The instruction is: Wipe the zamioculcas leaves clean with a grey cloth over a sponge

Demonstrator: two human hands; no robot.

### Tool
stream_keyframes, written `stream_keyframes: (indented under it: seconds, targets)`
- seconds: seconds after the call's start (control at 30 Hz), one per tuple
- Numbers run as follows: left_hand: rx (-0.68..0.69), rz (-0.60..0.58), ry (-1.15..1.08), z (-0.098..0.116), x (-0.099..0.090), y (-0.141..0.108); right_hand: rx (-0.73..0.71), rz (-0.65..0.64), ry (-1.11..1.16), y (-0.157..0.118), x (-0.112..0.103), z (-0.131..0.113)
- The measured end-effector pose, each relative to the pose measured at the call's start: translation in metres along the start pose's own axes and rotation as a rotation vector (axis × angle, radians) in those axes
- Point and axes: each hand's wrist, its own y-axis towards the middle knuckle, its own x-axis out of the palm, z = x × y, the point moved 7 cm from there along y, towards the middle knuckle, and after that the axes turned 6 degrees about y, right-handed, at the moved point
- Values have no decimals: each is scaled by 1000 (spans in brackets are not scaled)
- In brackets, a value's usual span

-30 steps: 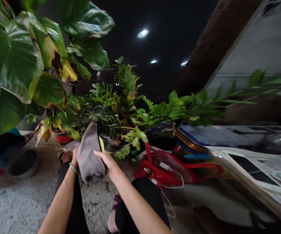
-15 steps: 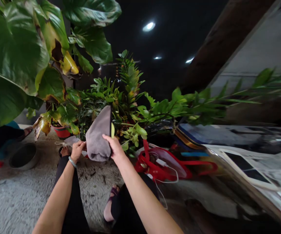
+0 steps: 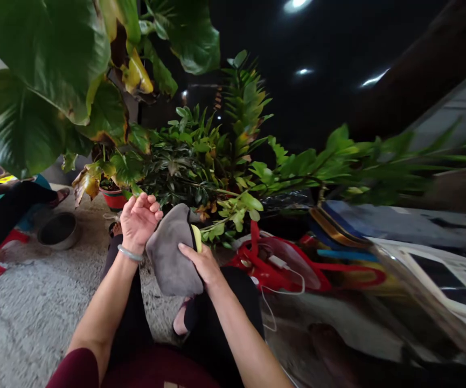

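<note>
My right hand (image 3: pixel 204 264) grips a soft grey cloth (image 3: pixel 172 258) by its right side, thumb on top and the other fingers hidden underneath. The cloth is bunched or folded, with a dark edging and a strip of yellow showing at its upper right. To the left of the cloth, my left hand (image 3: pixel 139 221) is raised palm up, its fingers apart and loosely curled, with nothing in them. A pale bangle (image 3: pixel 130 253) circles that wrist. Both hands are above my knees.
Leafy potted plants (image 3: pixel 200 145) stand ahead, one in a red pot (image 3: pixel 113 198). A grey basin (image 3: pixel 57 230) sits on the concrete floor beside another person's leg (image 3: pixel 14 202). At right are a red bag (image 3: pixel 252 258), a white cable (image 3: pixel 275 291) and a blurred stack of items (image 3: pixel 349 221).
My left hand has come away from the cloth's left edge and turned palm up, its fingers opening. The cloth, in my right hand, is lower and nearer to me. The view has shifted left.
</note>
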Motion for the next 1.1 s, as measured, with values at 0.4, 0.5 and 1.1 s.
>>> stream_keyframes:
  seconds: [0.4,0.5,1.1]
  targets:
    - [475,-335,509,45,116,-45,-207,-471,-101,-46,83,-68]
    - [555,-441,689,47,126,-52,-153,-400,-104,-52,87,-58]
    - [24,567,433,-55,-85,53,-187,-357,-237,-38,47,-63]
